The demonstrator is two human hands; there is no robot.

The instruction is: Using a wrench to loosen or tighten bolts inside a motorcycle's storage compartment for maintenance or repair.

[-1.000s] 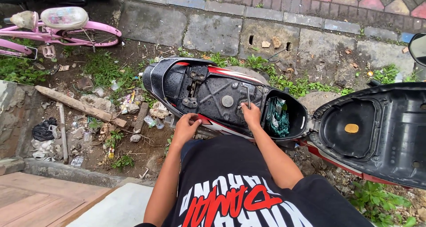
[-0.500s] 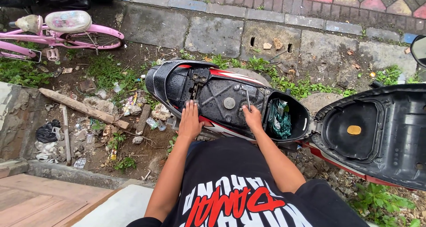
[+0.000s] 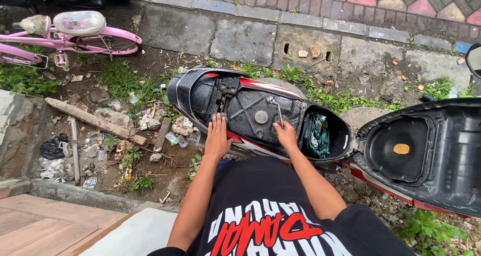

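Fingers of the right hand (image 3: 286, 135) curl around the lower end of a slim metal wrench (image 3: 277, 109), clenched on it, with the tool's shaft running up and away from the palm to a small head that sits on the black plastic cover (image 3: 253, 113) of a scooter's under-seat area. The left hand (image 3: 217, 136) grasps nothing: it lies flat, fingers spread and pointing forward, pressed on the near edge of the same black cover just beside a red body panel (image 3: 235, 137). A round grey cap (image 3: 260, 116) sits in the cover between the two hands. To the right of the right hand, the open storage tub (image 3: 334, 131) holds a crumpled green cloth or bag (image 3: 317, 136). Farther right, the scooter's seat (image 3: 426, 151) is tipped open, its black underside showing with a small yellow patch (image 3: 401, 149) in the middle. The person's black shirt with red and white lettering fills the bottom of the view. Left of the scooter, bare dirt carries litter, a wooden plank (image 3: 92, 119) and a black plastic bag (image 3: 52, 148). A pink bicycle (image 3: 75, 35) stands at the upper left, and a strip of stone slabs (image 3: 245, 38) runs behind the scooter, edged by coloured paving bricks.
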